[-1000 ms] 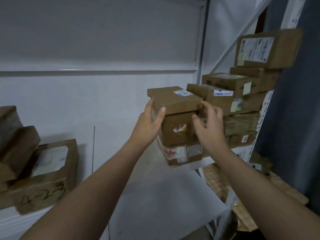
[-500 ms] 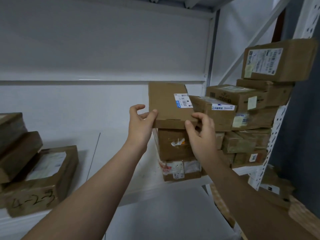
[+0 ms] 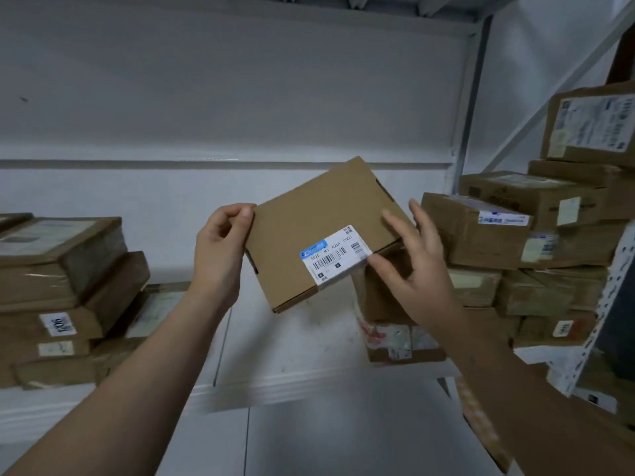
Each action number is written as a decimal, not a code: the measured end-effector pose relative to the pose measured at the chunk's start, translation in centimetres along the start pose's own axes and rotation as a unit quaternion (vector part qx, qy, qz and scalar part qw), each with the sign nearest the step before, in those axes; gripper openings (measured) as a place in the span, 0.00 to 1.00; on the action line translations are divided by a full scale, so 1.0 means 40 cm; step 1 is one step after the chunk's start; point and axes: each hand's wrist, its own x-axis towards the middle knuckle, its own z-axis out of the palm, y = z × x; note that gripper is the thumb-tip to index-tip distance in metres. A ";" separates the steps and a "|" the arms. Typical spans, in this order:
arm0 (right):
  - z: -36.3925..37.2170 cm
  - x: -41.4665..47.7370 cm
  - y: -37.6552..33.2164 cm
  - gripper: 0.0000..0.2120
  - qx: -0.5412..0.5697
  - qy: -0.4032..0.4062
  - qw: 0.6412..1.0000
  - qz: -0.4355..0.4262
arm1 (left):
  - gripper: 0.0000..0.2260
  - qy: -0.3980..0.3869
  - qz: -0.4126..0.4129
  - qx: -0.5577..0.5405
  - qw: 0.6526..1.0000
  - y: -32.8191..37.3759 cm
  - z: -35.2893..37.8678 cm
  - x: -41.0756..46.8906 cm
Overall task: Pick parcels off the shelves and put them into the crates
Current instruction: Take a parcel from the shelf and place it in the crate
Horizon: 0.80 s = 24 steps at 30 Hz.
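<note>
A flat, rectangular parcel [image 3: 319, 231] of smooth brown corrugated cardboard hangs tilted in the air in front of a white metal shelf [image 3: 292, 359], its white barcode label [image 3: 335, 257] facing the camera. The left hand [image 3: 220, 245] pinches the parcel's left corner between curled fingers and thumb. The right hand [image 3: 412, 266] is spread, fingers nearly straight, with the index finger on the top face and the thumb at the label's corner. Stacked taped cartons [image 3: 481, 235] fill the shelf at right beside a perforated upright [image 3: 598, 321]; more worn boxes [image 3: 62, 269] are piled at left.
</note>
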 end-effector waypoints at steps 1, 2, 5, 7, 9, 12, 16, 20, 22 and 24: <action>0.009 -0.001 -0.014 0.25 0.046 0.000 0.999 0.014 | 0.04 0.005 0.002 0.005 1.000 0.006 -0.012 0.005; 0.019 -0.003 -0.029 0.23 0.095 0.004 0.995 0.029 | 0.05 0.010 0.000 0.005 1.000 0.010 -0.021 0.008; 0.057 -0.009 -0.079 0.20 0.219 0.056 0.972 0.065 | 0.10 0.033 -0.019 -0.015 0.999 0.024 -0.038 0.009; 0.087 -0.016 -0.112 0.20 0.238 0.100 0.962 0.085 | 0.12 0.041 -0.032 -0.010 0.999 0.034 -0.048 0.010; 0.119 -0.024 -0.138 0.20 0.242 0.143 0.953 0.108 | 0.11 0.019 -0.044 0.016 0.999 0.036 -0.068 0.005; 0.159 -0.036 -0.159 0.21 0.268 0.195 0.933 0.142 | 0.10 -0.059 -0.052 0.035 0.996 0.016 -0.115 -0.043; 0.208 -0.066 -0.182 0.20 0.283 0.178 0.929 0.156 | 0.12 -0.056 -0.020 0.035 0.998 -0.016 -0.187 -0.107; 0.254 -0.095 -0.208 0.20 0.285 0.172 0.932 0.147 | 0.16 -0.065 -0.003 0.049 0.997 -0.037 -0.248 -0.130; 0.273 -0.106 -0.214 0.20 0.284 0.180 0.929 0.156 | 0.21 -0.092 0.039 0.093 0.991 -0.046 -0.291 -0.141; 0.289 -0.117 -0.213 0.20 0.290 0.191 0.918 0.189 | 0.27 -0.155 0.100 0.176 0.967 -0.052 -0.337 -0.150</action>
